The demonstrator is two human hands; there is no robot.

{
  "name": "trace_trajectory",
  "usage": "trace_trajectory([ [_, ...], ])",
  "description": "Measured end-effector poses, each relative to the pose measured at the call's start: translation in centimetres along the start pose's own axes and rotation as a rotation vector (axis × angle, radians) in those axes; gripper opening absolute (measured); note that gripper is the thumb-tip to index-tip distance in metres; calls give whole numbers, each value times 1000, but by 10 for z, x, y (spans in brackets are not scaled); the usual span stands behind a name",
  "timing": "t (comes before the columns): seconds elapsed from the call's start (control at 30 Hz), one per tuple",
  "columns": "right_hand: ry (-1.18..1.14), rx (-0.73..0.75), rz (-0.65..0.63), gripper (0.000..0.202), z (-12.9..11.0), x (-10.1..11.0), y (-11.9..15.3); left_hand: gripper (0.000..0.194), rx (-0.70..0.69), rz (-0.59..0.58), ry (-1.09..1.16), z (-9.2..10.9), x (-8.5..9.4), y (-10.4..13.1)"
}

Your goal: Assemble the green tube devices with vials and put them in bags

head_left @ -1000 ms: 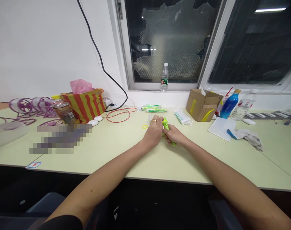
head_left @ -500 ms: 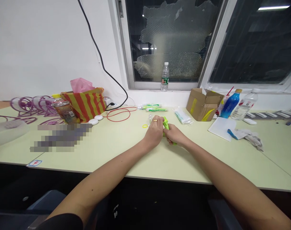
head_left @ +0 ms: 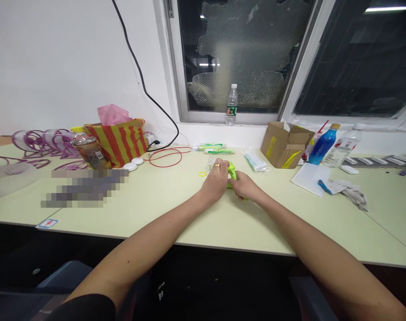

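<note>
One head-worn view looks forward and down across the table toward the window.

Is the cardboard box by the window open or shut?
Open: the cardboard box lies tipped on the table with its flaps spread; its contents cannot be seen.

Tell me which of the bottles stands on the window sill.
The clear water bottle with the green label, alone on the sill. The amber bottle, blue bottle and other clear bottle are down on the desk.
</note>
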State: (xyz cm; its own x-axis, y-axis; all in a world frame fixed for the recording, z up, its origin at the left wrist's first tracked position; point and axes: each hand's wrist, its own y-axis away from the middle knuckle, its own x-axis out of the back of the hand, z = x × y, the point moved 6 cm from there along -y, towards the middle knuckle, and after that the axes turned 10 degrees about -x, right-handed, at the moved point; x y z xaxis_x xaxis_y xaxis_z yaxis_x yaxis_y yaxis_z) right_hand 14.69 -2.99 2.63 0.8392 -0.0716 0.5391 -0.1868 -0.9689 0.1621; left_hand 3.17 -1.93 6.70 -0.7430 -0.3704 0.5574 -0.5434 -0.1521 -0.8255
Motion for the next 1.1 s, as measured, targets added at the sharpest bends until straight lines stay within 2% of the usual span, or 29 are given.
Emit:
trace_trajectory([
  [0.3,-124,0,-90,10,0,-2,1,24,-12,60,59,2,7,-1],
  [0.57,-116,-7,-169,14,1,-5,4,25,65,-48,309,-8,9,1],
  [0.77,-204,-47,-224,18,3,-6,3,23,109,-65,497,-18,13,-3],
  [0.93,-228,-54,-279,19,5,-6,4,22,105,-124,462,-22,11,-6],
  [1.1,-241,-67,-263,20,3,-5,4,27,133,-108,437,-23,10,-9],
])
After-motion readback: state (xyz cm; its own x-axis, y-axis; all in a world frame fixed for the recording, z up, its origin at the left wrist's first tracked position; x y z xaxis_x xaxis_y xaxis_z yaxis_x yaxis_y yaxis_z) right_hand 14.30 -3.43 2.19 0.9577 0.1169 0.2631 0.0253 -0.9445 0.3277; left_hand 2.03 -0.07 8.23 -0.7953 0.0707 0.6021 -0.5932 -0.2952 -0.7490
